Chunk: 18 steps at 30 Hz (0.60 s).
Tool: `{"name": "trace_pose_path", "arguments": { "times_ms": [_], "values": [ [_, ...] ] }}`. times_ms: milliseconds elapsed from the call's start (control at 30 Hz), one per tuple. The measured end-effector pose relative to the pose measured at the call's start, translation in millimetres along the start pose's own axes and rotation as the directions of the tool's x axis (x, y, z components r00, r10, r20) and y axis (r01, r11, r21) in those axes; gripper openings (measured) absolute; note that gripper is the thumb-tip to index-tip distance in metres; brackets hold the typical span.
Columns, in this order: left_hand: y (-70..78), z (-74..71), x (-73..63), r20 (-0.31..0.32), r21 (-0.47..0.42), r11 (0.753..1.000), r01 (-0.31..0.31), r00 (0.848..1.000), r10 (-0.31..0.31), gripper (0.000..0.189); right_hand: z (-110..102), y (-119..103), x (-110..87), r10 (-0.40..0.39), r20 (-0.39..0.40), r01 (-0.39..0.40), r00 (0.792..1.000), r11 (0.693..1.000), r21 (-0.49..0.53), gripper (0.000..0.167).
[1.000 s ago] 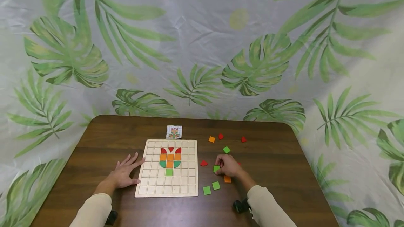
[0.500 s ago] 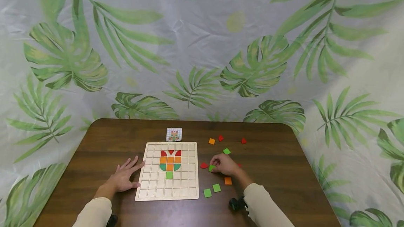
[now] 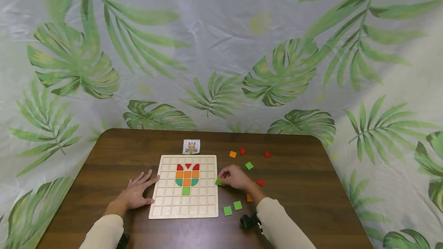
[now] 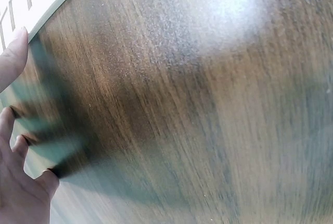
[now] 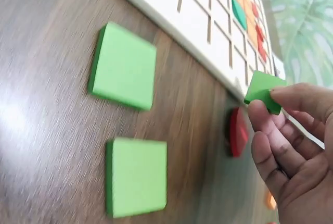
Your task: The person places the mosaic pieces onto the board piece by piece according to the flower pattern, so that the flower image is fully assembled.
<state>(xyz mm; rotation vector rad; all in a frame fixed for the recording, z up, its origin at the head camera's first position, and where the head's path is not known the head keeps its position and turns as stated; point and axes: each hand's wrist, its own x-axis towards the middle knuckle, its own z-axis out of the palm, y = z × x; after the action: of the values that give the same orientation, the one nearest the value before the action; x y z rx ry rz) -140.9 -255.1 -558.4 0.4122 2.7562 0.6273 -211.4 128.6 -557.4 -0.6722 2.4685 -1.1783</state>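
Pinched green tile (image 5: 259, 84) in right hand (image 3: 236, 178) beside board (image 3: 204, 201); rested left hand (image 3: 135, 194), fingers wide, at opposite edge.

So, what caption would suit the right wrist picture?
Right hand pinching a green square tile near a pale gridded wooden board.

A green tile (image 5: 264, 89), smooth and softly satin, sat between the right fingers (image 5: 301, 98); nearer the body than those fingers, two loose green tiles (image 5: 125, 67) showed the same smooth faces, whether wood or plastic being unclear. Against the left fingers (image 3: 150, 182), a pale board (image 3: 204, 200) looked like smooth, matt, grooved wood. Below both sets of fingers, the brown surface (image 3: 121, 156) was wood-grained, with glossy glare. Beyond them lay a paper card (image 3: 191, 146), and creased, faintly shiny backdrop cloth (image 3: 214, 30) hung.
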Motion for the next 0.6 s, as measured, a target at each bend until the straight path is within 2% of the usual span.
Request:
{"name": "trace_pose_path", "arguments": {
  "times_ms": [200, 400, 600],
  "values": [
    [-5.5, 1.5, 0.1, -0.007, -0.009, 1.0, -0.012, 1.0, 0.012, 0.084, 11.1, -12.8, 11.7, -0.04, 0.008, 0.04, 0.999, 0.999, 0.018, 0.004],
    [-1.4, -1.1, -0.6, 0.011, 0.006, 1.0, 0.012, 1.0, -0.012, 0.084, 25.1, -19.7, 22.4, -0.061, 0.033, 0.061, 0.998, 0.998, -0.008, 0.005],
    [-0.2, -1.1, -0.7, 0.007, 0.02, 1.0, 0.011, 1.0, -0.011, 0.085, 35.0, -29.1, 25.9, -0.061, 0.064, 0.062, 0.996, 0.998, -0.008, 0.004]
  ]
}}
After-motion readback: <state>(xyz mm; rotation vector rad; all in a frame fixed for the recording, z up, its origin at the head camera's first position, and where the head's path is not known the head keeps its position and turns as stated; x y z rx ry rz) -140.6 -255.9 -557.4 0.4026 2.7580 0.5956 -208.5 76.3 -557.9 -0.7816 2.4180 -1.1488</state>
